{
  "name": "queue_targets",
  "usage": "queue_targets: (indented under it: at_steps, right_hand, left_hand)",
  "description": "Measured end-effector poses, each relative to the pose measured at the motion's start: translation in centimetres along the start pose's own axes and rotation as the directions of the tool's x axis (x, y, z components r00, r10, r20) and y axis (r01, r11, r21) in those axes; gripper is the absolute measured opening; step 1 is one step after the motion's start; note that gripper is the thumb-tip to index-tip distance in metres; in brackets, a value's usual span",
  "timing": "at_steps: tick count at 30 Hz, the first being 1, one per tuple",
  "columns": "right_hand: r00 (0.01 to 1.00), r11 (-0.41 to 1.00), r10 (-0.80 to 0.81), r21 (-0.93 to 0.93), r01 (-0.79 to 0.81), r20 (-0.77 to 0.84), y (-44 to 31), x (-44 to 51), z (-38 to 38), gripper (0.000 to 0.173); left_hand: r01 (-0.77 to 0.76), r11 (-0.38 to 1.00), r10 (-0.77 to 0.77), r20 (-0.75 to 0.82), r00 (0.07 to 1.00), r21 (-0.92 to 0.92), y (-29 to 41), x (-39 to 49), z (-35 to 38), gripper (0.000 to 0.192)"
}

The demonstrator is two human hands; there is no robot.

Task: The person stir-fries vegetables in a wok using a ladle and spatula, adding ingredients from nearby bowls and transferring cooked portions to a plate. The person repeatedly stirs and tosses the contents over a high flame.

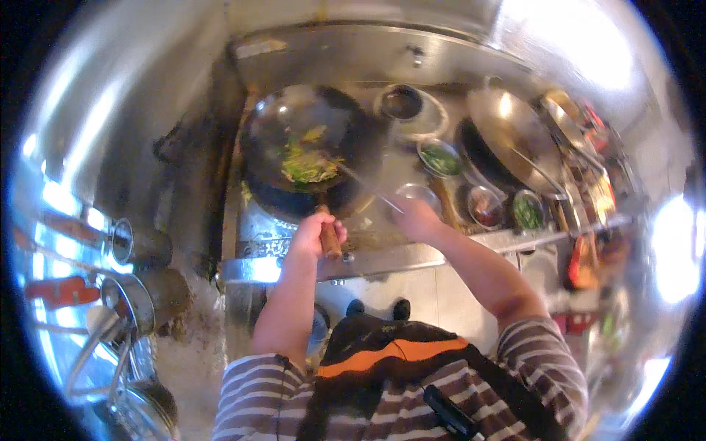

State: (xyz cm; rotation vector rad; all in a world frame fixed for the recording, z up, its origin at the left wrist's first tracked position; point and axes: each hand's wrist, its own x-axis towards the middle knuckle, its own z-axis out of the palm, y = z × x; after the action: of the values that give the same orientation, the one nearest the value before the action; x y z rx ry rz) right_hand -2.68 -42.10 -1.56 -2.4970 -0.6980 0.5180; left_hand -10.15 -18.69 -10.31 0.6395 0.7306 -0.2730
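Note:
A dark metal wok (265, 138) sits over the left burner, with green shredded vegetables (310, 165) and some yellow pieces in it. My left hand (317, 230) grips its wooden handle (331, 242) at the near side. In my right hand (416, 219) is the long metal handle of a cooking utensil (364, 184), whose far end reaches into the vegetables; motion blurs it. Just behind my right hand stands a round bowl (416, 193), partly hidden. Farther back is a bowl of green vegetables (439, 158).
A second large wok (510, 132) leans at the right, a utensil inside. Near it stand a bowl of reddish food (485, 206) and a bowl of chopped greens (528, 211). A dark pot (402, 102) is at the back. The stove's metal front edge (386, 268) runs before me.

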Motion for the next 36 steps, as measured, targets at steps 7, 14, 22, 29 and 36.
queue_targets:
  at_steps: [7, 14, 22, 29, 36]
  right_hand:
    - [0.984, 0.979, 0.128, -0.144, -0.145, -0.121, 0.2, -7.6, -1.7, 0.023]
    - [0.936, 0.99, 0.033, -0.117, -0.079, -0.351, 7.6, -20.7, -3.8, 0.045]
    - [0.784, 0.984, 0.032, -0.119, -0.134, -0.62, 13.1, -40.5, -8.0, 0.034]
    - [0.686, 0.924, 0.324, 0.061, -0.379, -0.651, 18.7, -59.6, -9.2, 0.038]
    - [0.145, 0.677, 0.65, 0.483, -0.554, -0.746, 32.8, -75.5, -8.4, 0.032]
  left_hand:
    - [-0.309, 0.851, 0.285, 0.12, 0.951, 0.425, -4.0, 0.0, 2.0, 0.031]
    - [-0.119, 0.73, 0.118, 0.047, 0.992, 0.673, -11.1, -15.5, 2.1, 0.022]
    - [-0.183, 0.714, 0.002, 0.26, 0.966, 0.676, -28.8, -30.8, 15.9, 0.005]
    - [0.051, 0.746, -0.438, 0.432, 0.788, 0.663, -42.1, -27.4, 24.7, 0.021]
    - [0.194, 0.617, -0.672, 0.383, 0.634, 0.763, -55.1, -21.8, 33.8, 0.022]
